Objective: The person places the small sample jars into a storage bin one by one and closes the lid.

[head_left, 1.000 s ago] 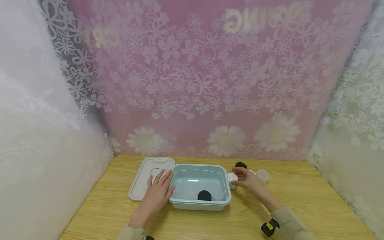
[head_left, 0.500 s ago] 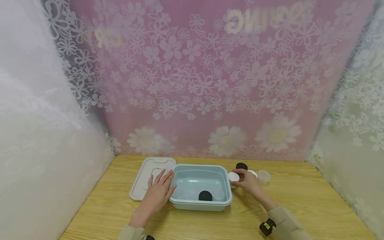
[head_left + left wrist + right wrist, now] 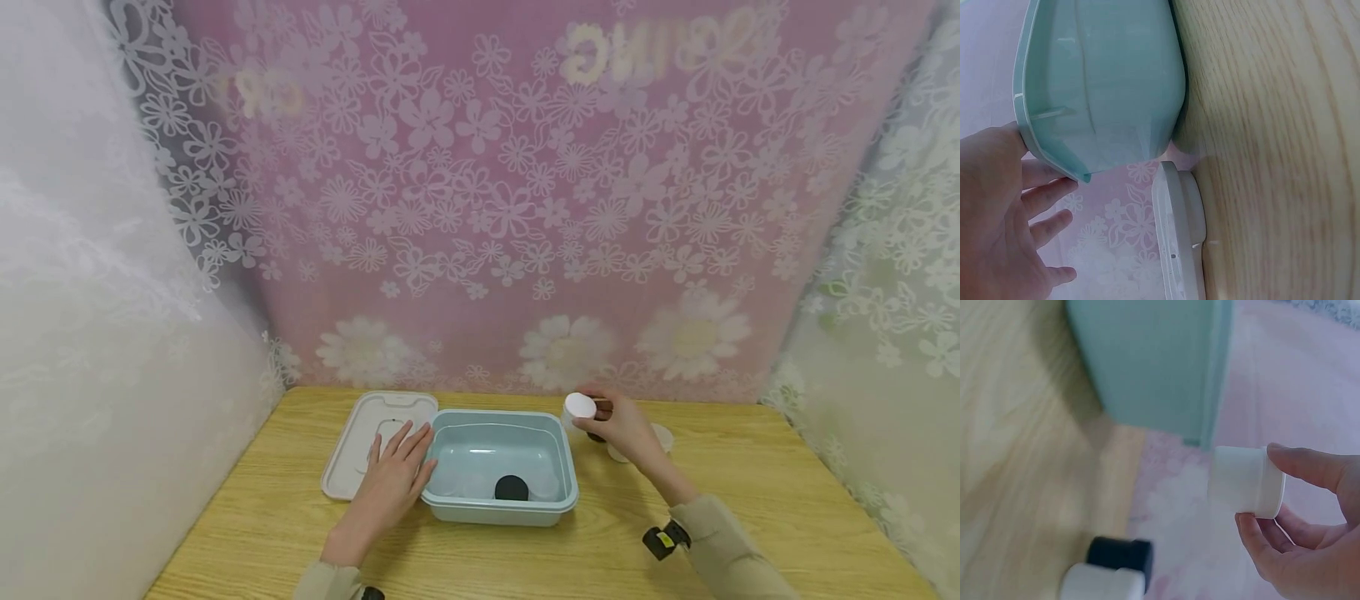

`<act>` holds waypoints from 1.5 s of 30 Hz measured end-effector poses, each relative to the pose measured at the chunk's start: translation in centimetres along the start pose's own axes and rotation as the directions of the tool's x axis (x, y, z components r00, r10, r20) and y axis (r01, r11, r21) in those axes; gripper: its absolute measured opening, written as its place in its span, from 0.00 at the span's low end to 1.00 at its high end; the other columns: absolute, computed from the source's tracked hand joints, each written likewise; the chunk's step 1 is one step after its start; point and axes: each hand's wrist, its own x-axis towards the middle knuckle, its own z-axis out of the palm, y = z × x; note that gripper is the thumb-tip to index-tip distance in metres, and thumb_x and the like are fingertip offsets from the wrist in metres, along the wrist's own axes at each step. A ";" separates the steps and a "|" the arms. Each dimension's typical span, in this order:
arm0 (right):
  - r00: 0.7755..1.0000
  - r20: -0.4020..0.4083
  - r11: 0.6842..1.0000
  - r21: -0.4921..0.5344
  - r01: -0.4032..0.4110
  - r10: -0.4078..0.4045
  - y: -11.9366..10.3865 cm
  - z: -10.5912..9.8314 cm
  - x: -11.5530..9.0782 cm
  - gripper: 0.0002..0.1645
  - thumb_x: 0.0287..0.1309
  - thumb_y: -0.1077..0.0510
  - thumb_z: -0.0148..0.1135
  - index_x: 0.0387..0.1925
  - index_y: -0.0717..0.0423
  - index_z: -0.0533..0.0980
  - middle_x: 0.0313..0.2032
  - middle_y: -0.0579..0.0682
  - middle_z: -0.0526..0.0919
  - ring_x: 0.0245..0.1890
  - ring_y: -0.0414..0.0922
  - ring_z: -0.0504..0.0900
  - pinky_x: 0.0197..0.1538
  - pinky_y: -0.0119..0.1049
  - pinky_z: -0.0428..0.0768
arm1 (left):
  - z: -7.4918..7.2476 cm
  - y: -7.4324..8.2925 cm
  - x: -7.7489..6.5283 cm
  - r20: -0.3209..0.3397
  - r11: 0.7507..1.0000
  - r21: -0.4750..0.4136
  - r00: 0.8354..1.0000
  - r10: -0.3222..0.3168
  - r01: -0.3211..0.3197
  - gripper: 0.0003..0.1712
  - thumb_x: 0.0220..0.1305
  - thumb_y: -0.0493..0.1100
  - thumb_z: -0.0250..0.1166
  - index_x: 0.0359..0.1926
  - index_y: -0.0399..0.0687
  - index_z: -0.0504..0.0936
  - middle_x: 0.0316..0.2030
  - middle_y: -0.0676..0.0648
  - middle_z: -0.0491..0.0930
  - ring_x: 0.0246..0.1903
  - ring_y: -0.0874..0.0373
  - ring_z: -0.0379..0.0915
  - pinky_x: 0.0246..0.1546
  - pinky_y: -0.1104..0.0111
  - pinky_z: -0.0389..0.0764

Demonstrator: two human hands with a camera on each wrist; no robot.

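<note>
In the head view my right hand pinches a small white lidded jar, held up off the table beside the back right corner of a light blue plastic bin. The right wrist view shows thumb and fingertips round the lid end of the jar, which is tilted sideways in that view. My left hand rests on the bin's left rim, its fingers spread and nearly straight. Inside the bin, near the front wall, is a round black-topped jar. Pale, faint round shapes beside it are hard to make out.
A white bin lid lies on the wooden table, left of the bin. Behind my right hand, a translucent round container is partly hidden. The right wrist view shows a black jar next to a white jar.
My right hand has taken hold of the white jar beside the bin and raised it from the table, moving up and back. The left hand stays on the rim.
</note>
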 end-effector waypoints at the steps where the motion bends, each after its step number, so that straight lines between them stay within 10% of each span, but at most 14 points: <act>1: 1.000 -0.002 1.000 0.001 0.009 -0.009 -0.5 0.1 0.1 0.33 0.60 0.61 0.72 0.64 0.68 0.73 0.57 0.70 0.78 0.54 0.63 0.83 0.49 0.46 0.86 | 0.0 0.0 0.0 -0.002 1.000 0.000 1.000 0.001 -0.001 0.28 0.77 0.47 0.57 0.71 0.40 0.71 0.70 0.43 0.71 0.74 0.40 0.57 0.69 0.32 0.53; 21: 0.993 0.093 0.995 0.077 0.062 -0.069 -7.4 8.3 1.6 0.30 0.52 0.65 0.77 0.58 0.63 0.78 0.54 0.58 0.82 0.53 0.59 0.83 0.55 0.50 0.83 | 0.0 0.1 0.0 -0.003 1.000 0.010 1.000 0.007 -0.007 0.28 0.76 0.47 0.58 0.70 0.38 0.72 0.70 0.42 0.71 0.73 0.39 0.57 0.68 0.31 0.54; 45: 0.977 0.210 0.999 -0.027 0.035 -0.029 -7.4 16.1 2.3 0.27 0.50 0.68 0.77 0.53 0.67 0.80 0.50 0.61 0.84 0.49 0.59 0.84 0.47 0.48 0.84 | 0.1 -0.2 0.0 0.000 0.999 0.031 1.000 0.017 -0.017 0.28 0.76 0.48 0.58 0.70 0.39 0.72 0.70 0.42 0.71 0.73 0.40 0.57 0.67 0.31 0.56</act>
